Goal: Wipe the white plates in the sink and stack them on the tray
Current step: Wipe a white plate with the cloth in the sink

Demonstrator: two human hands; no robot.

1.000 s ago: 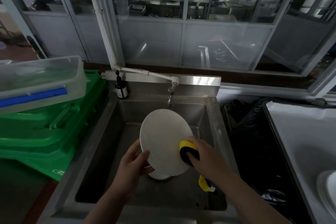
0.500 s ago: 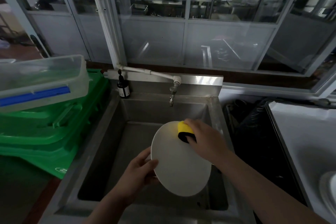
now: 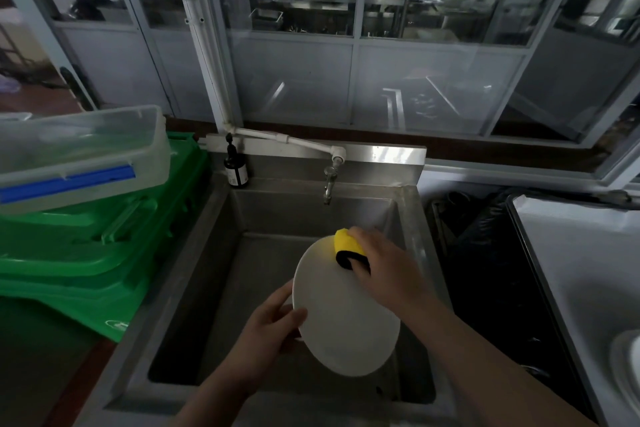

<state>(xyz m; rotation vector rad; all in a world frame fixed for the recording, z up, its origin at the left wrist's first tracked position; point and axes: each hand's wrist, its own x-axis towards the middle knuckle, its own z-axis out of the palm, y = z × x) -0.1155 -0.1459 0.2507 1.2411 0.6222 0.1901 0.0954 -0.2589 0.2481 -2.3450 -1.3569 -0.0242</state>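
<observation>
I hold a white plate [image 3: 343, 319] tilted over the steel sink [image 3: 194, 274]. My left hand [image 3: 270, 326] grips its left rim, thumb on the face and fingers behind. My right hand [image 3: 384, 270] grips a yellow and black sponge [image 3: 348, 248] and presses it on the plate's upper edge. At the far right a white tray [image 3: 571, 274] carries white plates [image 3: 628, 357], cut off by the frame edge.
A tap [image 3: 329, 180] juts over the sink's back wall, with a dark soap bottle [image 3: 235, 170] beside it. Stacked green crates [image 3: 93, 253] with a clear lidded box [image 3: 79, 152] on top stand left. A black bin bag [image 3: 485, 253] fills the gap right of the sink.
The plate has tipped from upright and dropped lower and to the right. My right hand slid the sponge from the plate's lower right edge up to its top edge.
</observation>
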